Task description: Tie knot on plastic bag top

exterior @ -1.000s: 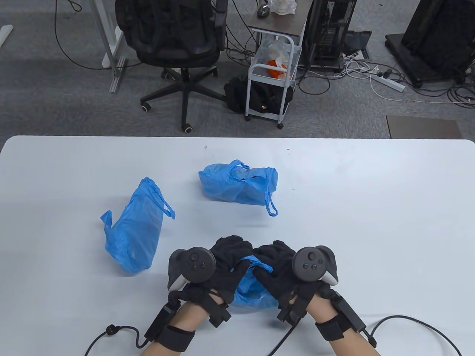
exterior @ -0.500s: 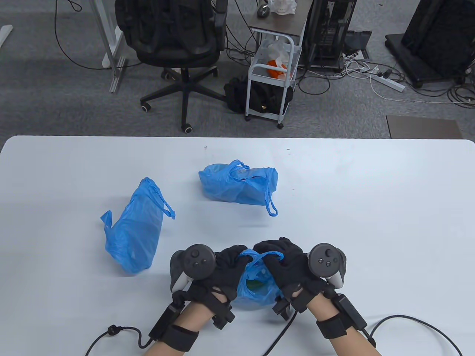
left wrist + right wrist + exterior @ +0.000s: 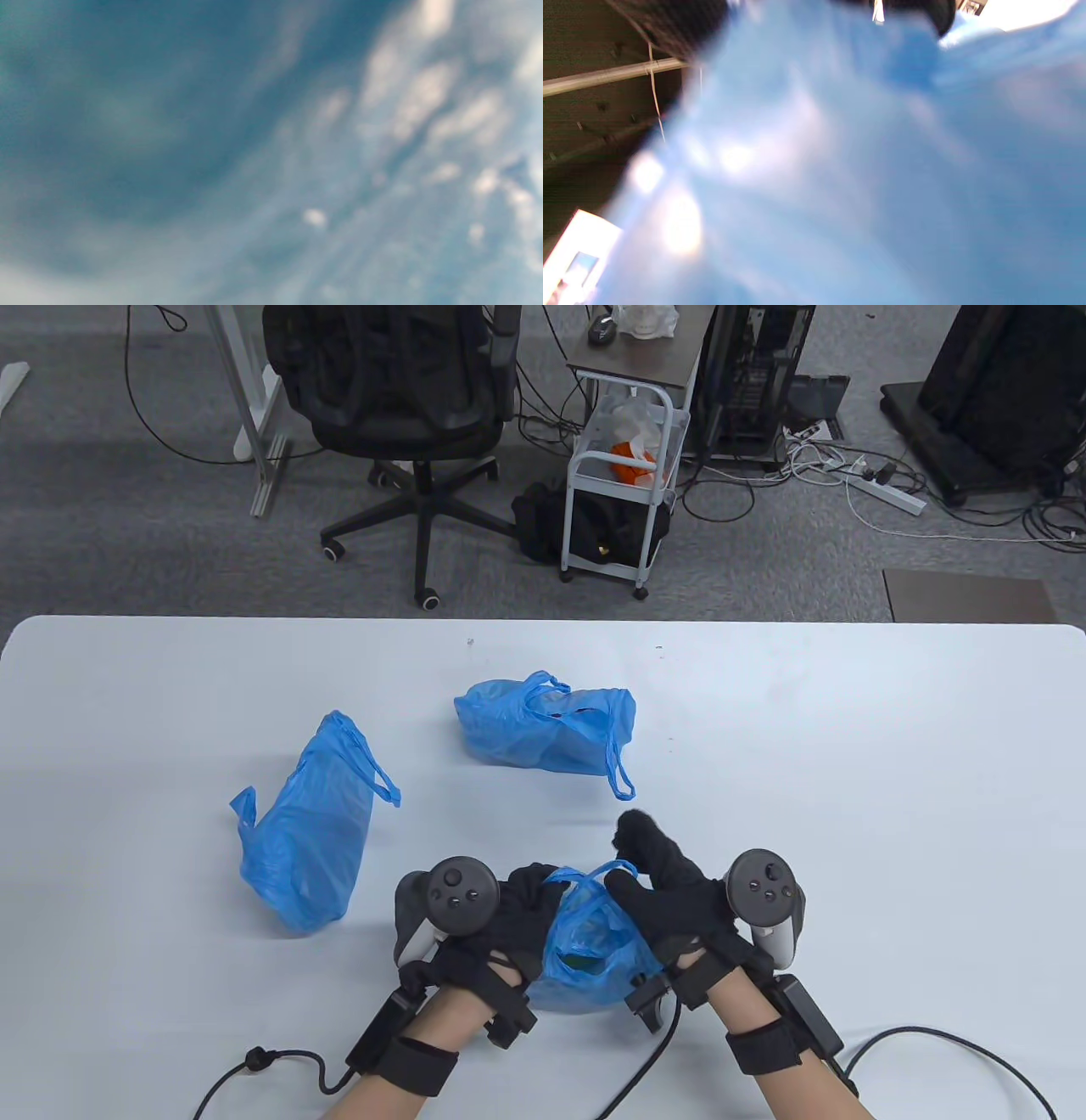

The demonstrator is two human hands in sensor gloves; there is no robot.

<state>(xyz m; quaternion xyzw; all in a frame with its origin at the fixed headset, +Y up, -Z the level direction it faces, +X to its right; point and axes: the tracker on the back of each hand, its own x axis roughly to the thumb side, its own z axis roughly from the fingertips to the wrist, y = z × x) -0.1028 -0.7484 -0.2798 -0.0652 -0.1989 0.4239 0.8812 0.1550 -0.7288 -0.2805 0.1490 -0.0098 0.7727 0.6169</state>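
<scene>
A blue plastic bag (image 3: pixel 590 950) with something green inside stands at the table's near edge between my two hands. My left hand (image 3: pixel 530 903) grips the bag's top on its left side. My right hand (image 3: pixel 653 869) holds the right side of the top, with a blue handle loop (image 3: pixel 615 869) at its fingers and one finger stretched away from me. Blurred blue plastic fills the left wrist view (image 3: pixel 271 152) and most of the right wrist view (image 3: pixel 840 169), so the fingers are barely seen there.
Two more blue bags lie on the white table (image 3: pixel 848 746): one on its side at the left (image 3: pixel 305 831), one at mid-table (image 3: pixel 547 725) with loose handles. Glove cables trail off the near edge. A chair and a cart stand beyond the far edge.
My hands have drawn apart, the right one moving right. The bag's mouth and body have come into view between them. A right finger now stretches outward.
</scene>
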